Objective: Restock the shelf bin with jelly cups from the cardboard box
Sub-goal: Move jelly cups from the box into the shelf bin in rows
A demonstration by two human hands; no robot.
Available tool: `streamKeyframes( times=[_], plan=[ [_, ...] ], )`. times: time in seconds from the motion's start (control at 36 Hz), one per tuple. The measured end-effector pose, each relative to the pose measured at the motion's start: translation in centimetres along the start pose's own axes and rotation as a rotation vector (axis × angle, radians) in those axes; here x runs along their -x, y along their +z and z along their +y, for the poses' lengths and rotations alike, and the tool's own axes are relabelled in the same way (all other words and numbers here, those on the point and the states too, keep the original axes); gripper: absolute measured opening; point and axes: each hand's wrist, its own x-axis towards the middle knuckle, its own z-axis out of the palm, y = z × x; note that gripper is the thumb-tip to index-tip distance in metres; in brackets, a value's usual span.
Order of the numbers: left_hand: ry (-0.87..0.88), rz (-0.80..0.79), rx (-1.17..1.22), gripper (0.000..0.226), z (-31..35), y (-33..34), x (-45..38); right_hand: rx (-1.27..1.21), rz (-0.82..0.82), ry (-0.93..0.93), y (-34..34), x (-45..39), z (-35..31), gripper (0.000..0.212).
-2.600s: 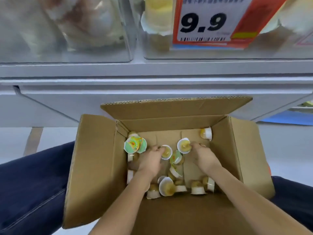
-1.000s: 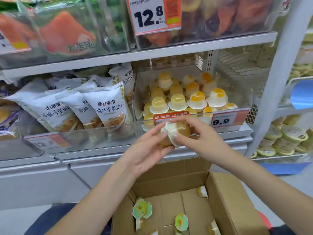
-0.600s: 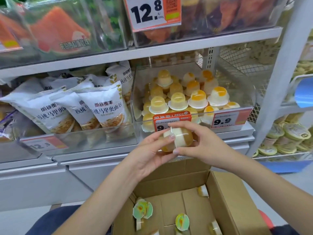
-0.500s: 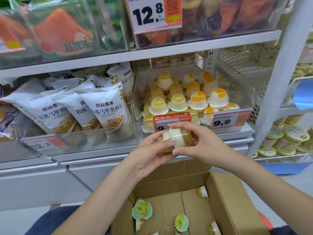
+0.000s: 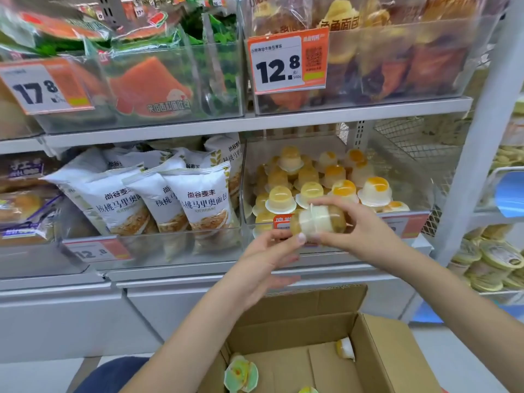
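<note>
Before the bin front: I hold two jelly cups (image 5: 317,220) pressed rim to rim, domed translucent plastic, amber ends, milky white middle.
My right hand (image 5: 365,234): fingers curled over the top and far end of the pair, thumb beneath.
My left hand (image 5: 266,259): thumb and fingertip pinch the near amber end; the other fingers hang loose.
Shelf bin (image 5: 408,177): clear hard plastic, just behind the cups, heaped with domed cups, yellow and orange tops on wide white rims.
Cardboard box (image 5: 377,353): brown, corrugated, flaps open, below my arms; a few loose cups lie on its floor, one with a green foil lid (image 5: 241,377).
Neighbouring bin: glossy white bread bags (image 5: 198,202), soft and pillowy.
Upper shelf: orange price tag (image 5: 287,62) reading 12.8.
</note>
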Motion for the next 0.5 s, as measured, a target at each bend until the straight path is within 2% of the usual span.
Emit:
streamKeyframes(
  times=[0.06,0.14,0.19,0.25,0.39,0.5],
  plan=[
    [0.106,0.136,-0.316,0.045,0.2,-0.6,-0.6,0.091,0.081,-0.019,-1.0,-1.8,-0.6,0.055],
    [0.376,0.360,-0.898,0.027,-0.6,-2.1,-1.9,0.212,0.148,-0.028,-2.1,-4.9,-1.7,0.053],
    [0.494,0.433,-1.165,0.022,-1.1,-2.6,-2.5,0.298,0.158,-0.042,-2.3,-7.2,-2.2,0.055],
    [0.507,0.442,-1.250,0.023,-1.4,-2.6,-2.5,0.405,0.126,-0.034,-2.2,-9.4,-2.5,0.058],
    [0.498,0.422,-1.286,0.028,-1.7,-2.5,-2.9,0.614,-0.025,0.039,-1.8,-12.9,-2.2,0.076],
    [0.485,0.408,-1.267,0.031,-1.7,-2.3,-2.9,0.771,-0.100,0.064,-1.6,-14.4,-2.0,0.071]
  ],
)
